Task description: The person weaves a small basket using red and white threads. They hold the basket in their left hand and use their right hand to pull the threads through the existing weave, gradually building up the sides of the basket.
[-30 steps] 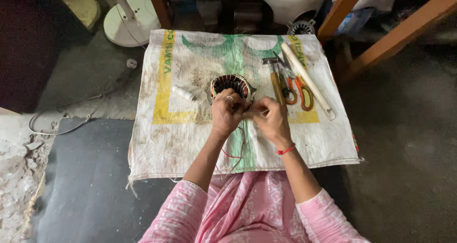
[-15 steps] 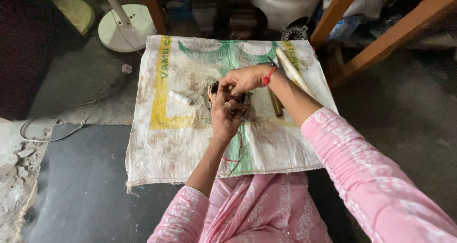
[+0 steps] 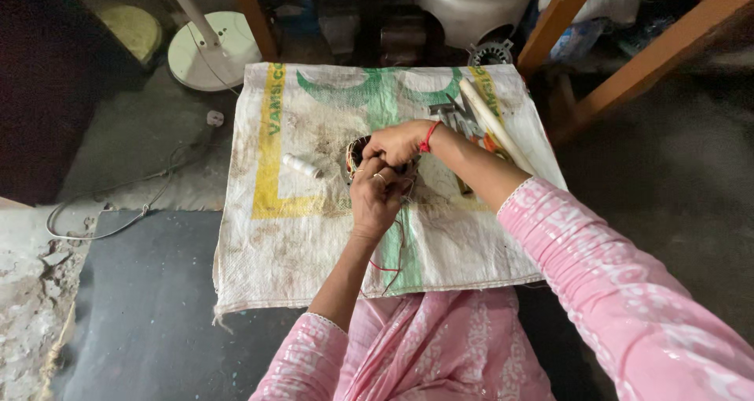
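Note:
A round dark motor stator with copper windings (image 3: 357, 151) sits on a white woven sack (image 3: 314, 236) spread on the floor. My right hand (image 3: 397, 143) reaches across and grips the stator's top, mostly hiding it. My left hand (image 3: 377, 201), with a ring on one finger, is closed against the near side of the stator, pinching thin wire. Red and dark wire strands (image 3: 395, 263) trail from the stator toward me. A red thread is tied around my right wrist.
A small white spool (image 3: 301, 165) lies left of the stator. A long white stick (image 3: 495, 126) and hand tools lie at the sack's right. Behind stand a fan base (image 3: 212, 51), a grey motor housing (image 3: 471, 4) and orange wooden legs (image 3: 660, 55). A white cable (image 3: 126, 205) lies left.
My right hand has swung from beside the left hand to over the top of the stator. The view has shifted closer and slightly left; the left hand stays at the stator.

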A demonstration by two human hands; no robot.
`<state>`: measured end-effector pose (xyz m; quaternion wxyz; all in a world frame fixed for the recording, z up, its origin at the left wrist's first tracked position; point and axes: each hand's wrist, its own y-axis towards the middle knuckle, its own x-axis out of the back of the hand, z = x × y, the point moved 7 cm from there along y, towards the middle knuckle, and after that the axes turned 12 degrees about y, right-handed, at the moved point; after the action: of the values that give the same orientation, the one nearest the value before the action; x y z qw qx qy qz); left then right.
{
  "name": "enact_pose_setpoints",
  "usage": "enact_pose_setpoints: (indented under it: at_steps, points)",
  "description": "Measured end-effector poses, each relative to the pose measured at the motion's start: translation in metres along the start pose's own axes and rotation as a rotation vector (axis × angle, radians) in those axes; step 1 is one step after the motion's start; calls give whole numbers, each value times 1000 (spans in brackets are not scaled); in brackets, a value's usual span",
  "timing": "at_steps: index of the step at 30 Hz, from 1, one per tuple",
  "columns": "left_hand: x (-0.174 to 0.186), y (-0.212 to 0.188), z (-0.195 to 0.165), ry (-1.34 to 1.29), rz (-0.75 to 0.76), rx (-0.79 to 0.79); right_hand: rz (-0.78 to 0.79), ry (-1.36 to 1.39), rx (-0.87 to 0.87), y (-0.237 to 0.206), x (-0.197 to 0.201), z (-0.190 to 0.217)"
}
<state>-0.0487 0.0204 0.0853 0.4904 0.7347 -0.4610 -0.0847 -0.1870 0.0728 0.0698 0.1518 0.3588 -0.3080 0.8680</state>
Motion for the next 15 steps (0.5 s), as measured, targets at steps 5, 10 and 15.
enact_pose_setpoints:
  at_steps: [5, 10, 15]
  points:
    - [-3, 1, 1, 34, 16, -16, -36, -46, 108, 2, 1, -1]
    - [-2, 4, -1, 12, 17, -34, -158, -77, 233, -9, 3, 6]
    - [-1, 3, -3, -15, 24, -26, -183, -137, 194, -12, -1, 9]
